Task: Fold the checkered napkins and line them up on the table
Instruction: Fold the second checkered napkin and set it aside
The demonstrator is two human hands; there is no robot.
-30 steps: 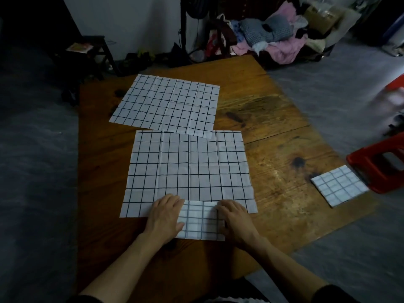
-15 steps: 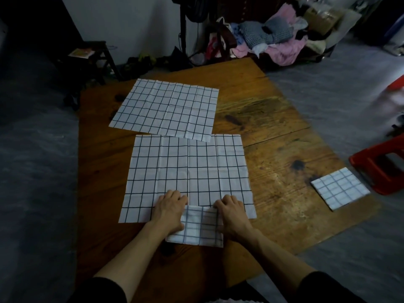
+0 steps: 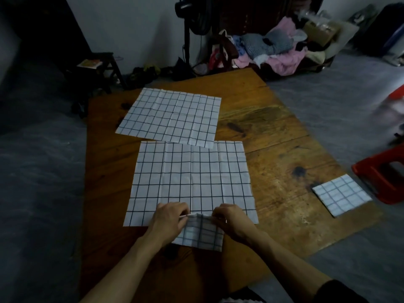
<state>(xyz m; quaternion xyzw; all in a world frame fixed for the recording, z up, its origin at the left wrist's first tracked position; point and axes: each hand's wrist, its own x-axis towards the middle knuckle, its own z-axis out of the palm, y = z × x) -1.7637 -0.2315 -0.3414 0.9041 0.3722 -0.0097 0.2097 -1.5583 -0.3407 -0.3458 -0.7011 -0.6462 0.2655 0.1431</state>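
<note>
Lower centre of frame: the left hand (image 3: 169,219) and right hand (image 3: 230,219), flat a moment earlier, now pinched the folded napkin's (image 3: 200,234) far edge, lifting it. Lying partly on an open napkin (image 3: 192,176) on the table (image 3: 284,171), it seemed ready to join the finished one (image 3: 342,194) at right.

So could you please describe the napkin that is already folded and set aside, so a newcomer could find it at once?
Start at the wooden table and go to its right edge, next to the red stool. The small folded napkin lies there alone, turned at an angle. Unlike the two big open napkins, it is a compact square, and no hand touches it.
</note>
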